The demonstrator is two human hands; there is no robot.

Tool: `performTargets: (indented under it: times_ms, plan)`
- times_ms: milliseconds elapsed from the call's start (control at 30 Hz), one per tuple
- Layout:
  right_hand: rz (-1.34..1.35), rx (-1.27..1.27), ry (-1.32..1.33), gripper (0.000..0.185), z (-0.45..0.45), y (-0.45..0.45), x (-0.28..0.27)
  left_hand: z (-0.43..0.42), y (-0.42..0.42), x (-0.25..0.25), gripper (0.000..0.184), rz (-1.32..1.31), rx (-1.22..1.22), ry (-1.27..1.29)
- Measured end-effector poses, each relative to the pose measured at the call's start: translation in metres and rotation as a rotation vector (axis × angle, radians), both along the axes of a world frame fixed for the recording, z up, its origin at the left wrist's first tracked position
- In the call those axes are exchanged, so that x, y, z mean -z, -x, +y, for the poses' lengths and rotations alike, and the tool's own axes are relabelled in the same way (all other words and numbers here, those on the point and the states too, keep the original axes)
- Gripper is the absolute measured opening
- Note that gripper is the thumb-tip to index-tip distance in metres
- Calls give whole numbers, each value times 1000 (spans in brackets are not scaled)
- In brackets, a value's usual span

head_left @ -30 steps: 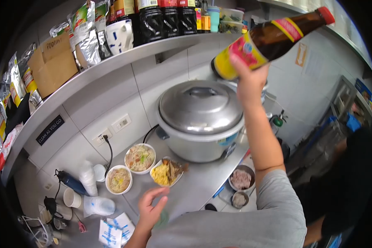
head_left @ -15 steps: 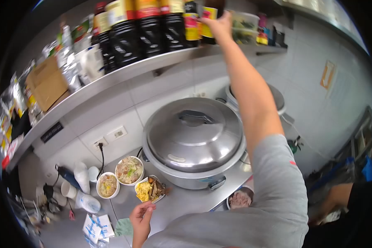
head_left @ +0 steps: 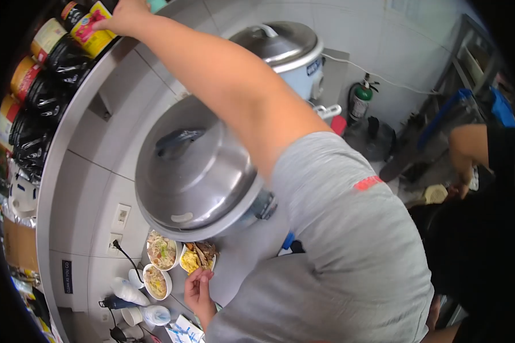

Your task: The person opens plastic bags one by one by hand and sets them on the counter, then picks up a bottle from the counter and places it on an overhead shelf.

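My right hand point(head_left: 125, 22) is stretched up to the shelf at the top left, its fingers on a dark bottle with a yellow and pink label point(head_left: 101, 22). The top of this bottle is cut off by the view's edge. Low down, my left hand point(head_left: 199, 292) has its thumb and fingertips pinched together; anything between them is too small to make out. Just above it sits a white bowl of yellow egg and browned meat pieces point(head_left: 199, 257). Beside that stand two white bowls of noodles, one point(head_left: 162, 250) behind the other point(head_left: 155, 281).
A large lidded cooker point(head_left: 194, 177) fills the counter under my right arm, with a second cooker point(head_left: 280, 48) behind. Large dark bottles point(head_left: 37, 86) line the shelf point(head_left: 68, 114). A person in black point(head_left: 469, 228) works at right, near a fire extinguisher point(head_left: 360, 100).
The view has turned, so the shelf now runs down the left side. My right hand stays at the labelled bottle; my left hand remains pinched near the egg and meat bowl.
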State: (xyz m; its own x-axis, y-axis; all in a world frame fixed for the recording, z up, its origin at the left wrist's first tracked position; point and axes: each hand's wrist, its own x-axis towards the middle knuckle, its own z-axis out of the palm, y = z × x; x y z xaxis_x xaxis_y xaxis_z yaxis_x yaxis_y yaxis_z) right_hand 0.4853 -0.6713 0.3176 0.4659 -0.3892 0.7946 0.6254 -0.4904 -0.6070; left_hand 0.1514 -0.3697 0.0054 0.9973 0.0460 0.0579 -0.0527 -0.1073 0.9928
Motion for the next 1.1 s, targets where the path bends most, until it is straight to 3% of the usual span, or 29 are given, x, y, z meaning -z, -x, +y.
performTargets:
  times_ms: [67,167,300,367,433,467,500,600,667,733,800,867,1100]
  plan:
    - [-374,-60,52,89,-2,31,26,-1,0,2,20,18,90,-43]
    - [-362,-97,58,76,-33,141,94,11,4,18,19,54,256,-73]
    - [53,75,-122,62,-111,335,204,26,4,50,21,205,468,-100]
    - [475,260,-288,61,-162,436,272,30,-2,70,21,280,598,-157]
    - [787,615,-88,26,-184,517,348,18,-5,96,21,321,693,-183]
    - [971,806,120,29,-172,560,372,8,-4,104,21,281,774,-270]
    - [1235,874,161,30,-161,594,383,-6,-5,111,21,233,853,-358]
    - [1266,990,-79,35,-163,700,468,-56,0,134,22,-10,1066,-527]
    - [1174,961,45,38,-161,718,477,-90,-1,153,22,-292,1112,-612]
    - [1177,949,-223,36,-167,720,466,-119,2,177,23,-611,1079,-709]
    - [1189,934,-138,33,-177,737,480,-132,-6,205,27,-661,1105,-834]
    - [1182,914,-221,30,-185,749,487,-133,-14,226,28,-743,1127,-979]
    - [1042,787,-652,24,-229,768,505,-131,-14,232,13,-685,1124,-873]
